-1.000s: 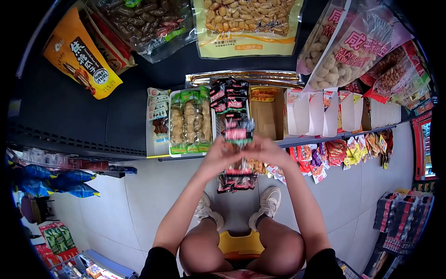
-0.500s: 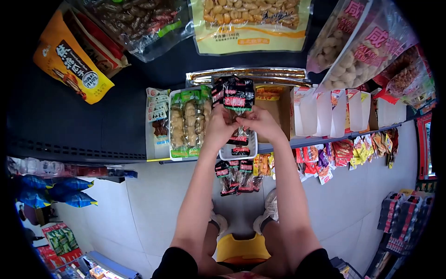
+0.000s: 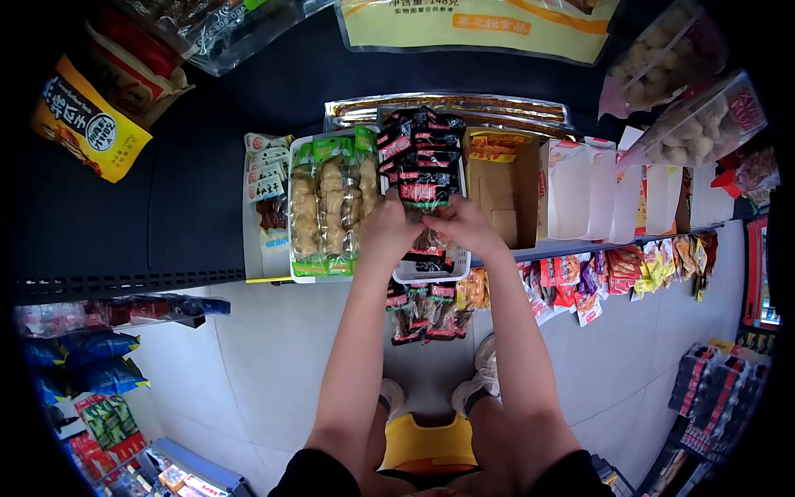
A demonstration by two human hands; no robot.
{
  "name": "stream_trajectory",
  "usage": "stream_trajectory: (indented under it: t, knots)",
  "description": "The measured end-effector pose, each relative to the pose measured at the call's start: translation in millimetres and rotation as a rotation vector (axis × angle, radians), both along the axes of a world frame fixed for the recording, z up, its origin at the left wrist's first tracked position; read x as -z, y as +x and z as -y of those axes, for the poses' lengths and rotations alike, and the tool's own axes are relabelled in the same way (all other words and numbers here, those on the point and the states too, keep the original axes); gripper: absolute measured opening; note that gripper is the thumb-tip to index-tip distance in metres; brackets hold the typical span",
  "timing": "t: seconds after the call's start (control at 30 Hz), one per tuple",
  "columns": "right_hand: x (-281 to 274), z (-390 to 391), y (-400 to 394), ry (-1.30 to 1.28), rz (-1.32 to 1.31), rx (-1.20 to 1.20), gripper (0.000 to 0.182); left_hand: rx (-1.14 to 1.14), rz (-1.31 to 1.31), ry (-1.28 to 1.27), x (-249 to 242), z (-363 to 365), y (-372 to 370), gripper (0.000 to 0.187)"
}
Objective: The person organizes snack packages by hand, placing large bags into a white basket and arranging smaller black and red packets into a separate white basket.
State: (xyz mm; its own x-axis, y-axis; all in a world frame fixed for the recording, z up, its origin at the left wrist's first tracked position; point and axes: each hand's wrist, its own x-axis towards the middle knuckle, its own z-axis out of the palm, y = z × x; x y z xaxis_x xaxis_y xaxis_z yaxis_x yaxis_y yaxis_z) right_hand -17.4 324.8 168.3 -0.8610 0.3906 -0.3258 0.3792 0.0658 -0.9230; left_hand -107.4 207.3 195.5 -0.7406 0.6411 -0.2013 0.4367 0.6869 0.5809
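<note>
My left hand (image 3: pixel 387 227) and my right hand (image 3: pixel 469 229) meet over a white plastic basket (image 3: pixel 464 267). Between their fingers is a black snack packet (image 3: pixel 418 194) with a red label and a clear lower part, and both hands are closed on it. More black packets of the same look (image 3: pixel 422 137) lie stacked behind it in the basket, and others show below my fingers. To the left, a second white tray holds green-topped clear packs (image 3: pixel 333 207) of pale, round pieces. An open cardboard box (image 3: pixel 502 186) stands on the right, close to my right hand.
Several white cartons (image 3: pixel 571 186) line the shelf further right. Loose packets lie on the floor below the shelf edge, including black ones (image 3: pixel 426 313) and red ones (image 3: pixel 567 277). Large snack bags (image 3: pixel 480 29) hang above. A yellow stool (image 3: pixel 429 443) is beneath me.
The view has shifted, so the shelf's trays appear larger and the hanging bags higher. More of the stacked black packets now shows behind my hands. Both hands still hold the packet.
</note>
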Motion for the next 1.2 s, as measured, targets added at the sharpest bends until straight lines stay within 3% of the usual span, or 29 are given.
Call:
stream_trajectory:
  t: [0.17, 0.4, 0.47, 0.6, 0.77, 0.87, 0.93, 0.97, 1.07, 1.13, 1.2]
  knots:
    - [10, 12, -10, 0.312, 0.013, 0.114, 0.036, -0.009, -0.011, 0.005, 1, 1, -1, 0.048]
    - [13, 18, -12, 0.193, 0.101, 0.119, 0.044, -0.030, 0.048, -0.026, 10, 5, -4, 0.045]
    - [22, 21, -14, 0.320, 0.042, 0.156, 0.035, -0.039, 0.054, -0.034, 14, 7, -5, 0.045]
    - [31, 23, -18, 0.321, 0.055, 0.168, 0.034, -0.043, 0.058, -0.012, 12, 6, -5, 0.046]
    - [37, 30, -18, 0.707, -0.029, 0.255, 0.036, -0.020, -0.007, -0.036, 5, 10, -4, 0.048]
    - [30, 28, -19, 0.532, 0.058, 0.220, 0.036, -0.006, -0.014, 0.024, 12, 11, -3, 0.046]
    - [23, 28, -18, 0.515, 0.060, 0.232, 0.036, -0.127, 0.003, 0.087, 14, 9, -1, 0.028]
    - [22, 28, -18, 0.499, 0.062, 0.244, 0.035, -0.127, 0.003, 0.087, 15, 10, -1, 0.028]
    - [27, 21, -16, 0.361, 0.038, 0.206, 0.032, -0.028, 0.118, 0.098, 17, 11, 1, 0.020]
    - [15, 19, -16, 0.389, 0.061, 0.176, 0.030, 0.105, 0.325, 0.162, 26, 12, 2, 0.016]
    - [10, 18, -16, 0.417, 0.084, 0.146, 0.028, 0.149, 0.334, 0.154, 29, 11, 7, 0.015]
